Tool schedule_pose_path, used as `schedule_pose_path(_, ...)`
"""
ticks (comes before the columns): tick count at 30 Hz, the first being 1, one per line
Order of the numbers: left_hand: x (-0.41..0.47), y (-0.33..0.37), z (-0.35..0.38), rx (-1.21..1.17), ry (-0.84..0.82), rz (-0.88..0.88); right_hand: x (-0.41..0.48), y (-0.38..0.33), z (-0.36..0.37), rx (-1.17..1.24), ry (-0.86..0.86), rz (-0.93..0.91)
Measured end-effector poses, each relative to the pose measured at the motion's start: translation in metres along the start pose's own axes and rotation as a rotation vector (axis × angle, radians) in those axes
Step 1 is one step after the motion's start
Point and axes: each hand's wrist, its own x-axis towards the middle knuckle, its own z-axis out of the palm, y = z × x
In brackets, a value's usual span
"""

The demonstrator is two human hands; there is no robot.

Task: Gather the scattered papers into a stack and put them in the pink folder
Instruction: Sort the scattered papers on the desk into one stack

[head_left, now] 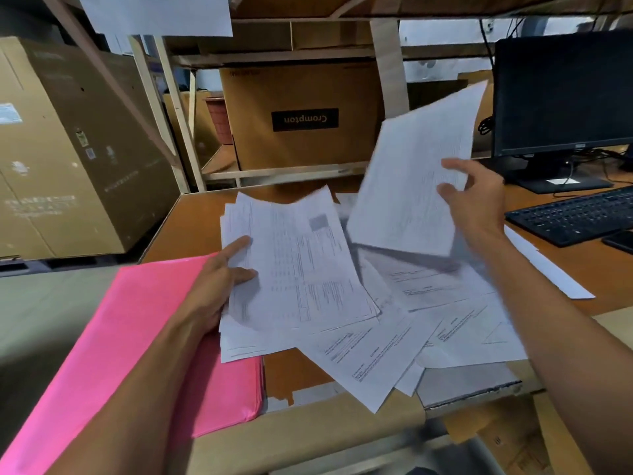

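Note:
My left hand grips the left edge of a loose stack of printed papers, thumb on top, held just above the desk. A single white sheet is lifted and tilted in the air, pinched at its right edge by my right hand. Several more printed papers lie scattered on the desk below and to the right, some overhanging its front edge. The pink folder lies closed at the left under my left forearm, partly beneath the held stack.
The wooden desk carries a black keyboard, a dark monitor and a phone at the right. A narrow white paper strip lies by the keyboard. Cardboard boxes fill the shelves behind and the left side.

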Motion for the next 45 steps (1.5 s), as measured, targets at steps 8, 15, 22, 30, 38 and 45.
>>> schedule_pose_path(8, 0.003, -0.002, -0.002, -0.042, 0.024, -0.033, -0.006, -0.061, 0.017, 0.795, -0.337, 0.209)
schedule_pose_path(15, -0.002, -0.001, 0.002, 0.113, 0.081, 0.073, -0.069, -0.038, 0.072, 0.001, -0.494, 0.214)
schedule_pose_path(22, -0.008, 0.002, 0.011, -0.090, 0.082, 0.080, -0.102, -0.038, 0.115, -0.183, -0.521, 0.164)
schedule_pose_path(30, 0.001, -0.007, -0.001, -0.018, 0.036, 0.145, -0.057, -0.016, 0.076, -0.484, -0.446, 0.087)
schedule_pose_path(38, 0.010, -0.012, -0.002, 0.105, 0.061, 0.134, 0.003, 0.054, -0.006, -0.955, -0.502, 0.350)
schedule_pose_path(45, 0.009, -0.014, -0.001, 0.167, 0.050, 0.086, 0.017, 0.045, -0.011, -0.596, -0.478, 0.341)
